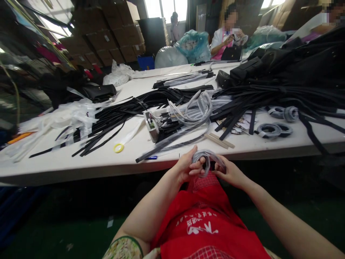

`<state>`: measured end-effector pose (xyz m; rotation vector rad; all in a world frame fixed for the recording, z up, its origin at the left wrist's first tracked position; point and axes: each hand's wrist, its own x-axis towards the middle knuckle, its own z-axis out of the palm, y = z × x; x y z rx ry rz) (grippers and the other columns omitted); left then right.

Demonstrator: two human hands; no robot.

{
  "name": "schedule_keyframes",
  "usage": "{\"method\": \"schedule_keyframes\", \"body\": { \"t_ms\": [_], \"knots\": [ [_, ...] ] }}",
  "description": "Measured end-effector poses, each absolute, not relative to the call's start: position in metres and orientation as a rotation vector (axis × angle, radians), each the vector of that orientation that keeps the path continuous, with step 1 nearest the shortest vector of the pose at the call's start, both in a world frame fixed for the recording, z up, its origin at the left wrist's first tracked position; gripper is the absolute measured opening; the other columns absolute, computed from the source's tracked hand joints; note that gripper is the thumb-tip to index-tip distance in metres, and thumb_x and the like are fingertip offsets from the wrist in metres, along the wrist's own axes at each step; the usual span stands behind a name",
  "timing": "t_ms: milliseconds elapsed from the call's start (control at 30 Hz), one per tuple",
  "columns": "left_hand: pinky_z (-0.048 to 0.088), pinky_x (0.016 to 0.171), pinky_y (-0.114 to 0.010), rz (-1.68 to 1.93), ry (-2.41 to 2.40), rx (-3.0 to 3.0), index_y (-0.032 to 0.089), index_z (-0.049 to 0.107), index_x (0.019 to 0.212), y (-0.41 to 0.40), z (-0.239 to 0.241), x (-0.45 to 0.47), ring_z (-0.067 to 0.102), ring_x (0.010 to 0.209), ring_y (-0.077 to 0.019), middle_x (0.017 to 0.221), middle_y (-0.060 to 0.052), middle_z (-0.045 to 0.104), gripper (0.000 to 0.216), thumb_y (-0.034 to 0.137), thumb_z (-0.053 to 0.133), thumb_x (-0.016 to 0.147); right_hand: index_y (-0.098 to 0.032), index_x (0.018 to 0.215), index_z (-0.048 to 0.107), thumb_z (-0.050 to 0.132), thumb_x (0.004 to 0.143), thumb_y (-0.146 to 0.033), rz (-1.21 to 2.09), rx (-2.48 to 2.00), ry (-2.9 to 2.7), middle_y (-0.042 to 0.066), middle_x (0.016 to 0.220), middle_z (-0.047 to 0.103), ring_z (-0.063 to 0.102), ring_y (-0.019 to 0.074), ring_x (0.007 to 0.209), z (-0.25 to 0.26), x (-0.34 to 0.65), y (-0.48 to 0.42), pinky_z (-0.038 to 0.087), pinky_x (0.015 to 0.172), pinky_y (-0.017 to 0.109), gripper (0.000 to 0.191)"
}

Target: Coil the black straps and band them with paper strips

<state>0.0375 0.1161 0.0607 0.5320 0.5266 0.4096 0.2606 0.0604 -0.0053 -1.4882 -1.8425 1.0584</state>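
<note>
Just in front of the table edge, above the red apron (202, 216), both hands are on a coiled strap (206, 158) in clear plastic wrapping. My left hand (190, 166) grips the coil, its fingers curled through and round the loop. My right hand (226, 171) pinches the strap's trailing part on the right side of the coil. On the table beyond lies a larger loose bundle of plastic-wrapped straps (198, 111). Several finished-looking coils (269, 130) rest to the right.
Black straps (129, 109) spread across the white table (107, 162). A tape dispenser (151, 126), a yellow ring (118, 148) and a blue pen (151, 157) lie there too. Black bags (291, 64) pile up at the right. A co-worker (225, 37) handles something across the table.
</note>
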Motion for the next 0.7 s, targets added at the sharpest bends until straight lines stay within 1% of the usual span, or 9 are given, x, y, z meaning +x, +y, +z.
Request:
{"method": "schedule_keyframes", "body": {
  "t_ms": [100,167,267,333,367,433,533,600,700],
  "knots": [
    [0.048,0.058,-0.020,0.568,0.575,0.451,0.013,0.059,0.066,0.133,0.073,0.032,0.020,0.024,-0.0044,0.033,0.011,0.024,0.072,0.050,0.008,0.101,-0.017,0.134,0.045,0.055,0.089,-0.050,1.095,-1.479,-1.781,0.005,0.092,0.066,0.061,0.0201,0.076,-0.016,0.252,0.059,0.049,0.074,0.034,0.056],
    [0.050,0.066,-0.023,0.691,0.607,0.469,0.011,0.063,0.074,0.144,0.078,0.032,0.029,0.029,-0.0055,0.038,0.009,0.031,0.068,0.049,0.013,0.102,-0.016,0.125,0.053,0.047,0.093,-0.052,1.316,-1.393,-1.765,0.004,0.084,0.065,0.059,0.0169,0.069,-0.017,0.242,0.057,0.049,0.068,0.031,0.048],
    [0.050,0.082,-0.031,0.911,0.686,0.739,0.011,0.065,0.089,0.152,0.073,0.043,0.058,0.057,-0.0126,0.060,0.001,0.055,0.056,0.048,0.025,0.101,-0.013,0.110,0.059,0.042,0.095,-0.056,1.843,-1.136,-1.624,-0.002,0.062,0.058,0.044,0.0098,0.046,-0.002,0.225,0.054,0.037,0.047,0.023,0.048],
    [0.046,0.091,-0.035,0.995,0.822,1.128,0.014,0.063,0.086,0.149,0.060,0.052,0.063,0.080,-0.0194,0.075,-0.005,0.062,0.042,0.047,0.040,0.097,-0.013,0.103,0.059,0.046,0.095,-0.052,2.061,-0.941,-1.389,-0.003,0.058,0.058,0.038,0.0074,0.041,0.014,0.217,0.057,0.030,0.041,0.020,0.042],
    [0.044,0.093,-0.036,0.994,0.905,1.341,0.015,0.061,0.083,0.146,0.052,0.056,0.063,0.086,-0.0224,0.077,-0.006,0.063,0.035,0.045,0.047,0.094,-0.013,0.099,0.059,0.048,0.095,-0.048,2.107,-0.853,-1.258,-0.003,0.057,0.057,0.037,0.0067,0.039,0.022,0.216,0.061,0.032,0.042,0.020,0.037],
    [0.041,0.095,-0.038,0.909,1.043,1.704,0.018,0.058,0.077,0.138,0.039,0.060,0.062,0.089,-0.0270,0.076,-0.007,0.061,0.029,0.043,0.055,0.090,-0.014,0.090,0.057,0.051,0.094,-0.039,2.138,-0.735,-1.022,-0.007,0.051,0.051,0.035,0.0055,0.037,0.033,0.217,0.070,0.040,0.048,0.020,0.026],
    [0.042,0.091,-0.041,0.644,1.151,2.074,0.019,0.056,0.076,0.129,0.030,0.053,0.064,0.088,-0.0310,0.073,-0.009,0.062,0.031,0.047,0.051,0.090,-0.015,0.085,0.055,0.051,0.092,-0.031,2.204,-0.721,-0.862,-0.011,0.047,0.042,0.029,0.0042,0.034,0.037,0.228,0.079,0.045,0.054,0.021,0.018],
    [0.043,0.087,-0.040,0.409,1.186,2.243,0.020,0.057,0.072,0.126,0.030,0.045,0.065,0.086,-0.0315,0.073,-0.011,0.064,0.039,0.051,0.046,0.092,-0.015,0.086,0.055,0.052,0.092,-0.035,2.215,-0.849,-0.959,-0.009,0.049,0.045,0.033,0.0053,0.035,0.032,0.236,0.080,0.042,0.049,0.021,0.021],
    [0.045,0.078,-0.036,0.125,1.166,2.294,0.020,0.059,0.064,0.122,0.029,0.035,0.066,0.076,-0.0279,0.067,-0.010,0.065,0.051,0.060,0.041,0.091,-0.016,0.086,0.058,0.055,0.089,-0.046,2.084,-1.129,-1.440,-0.002,0.062,0.059,0.045,0.0082,0.043,0.021,0.249,0.082,0.038,0.047,0.021,0.031]
  ]
}}
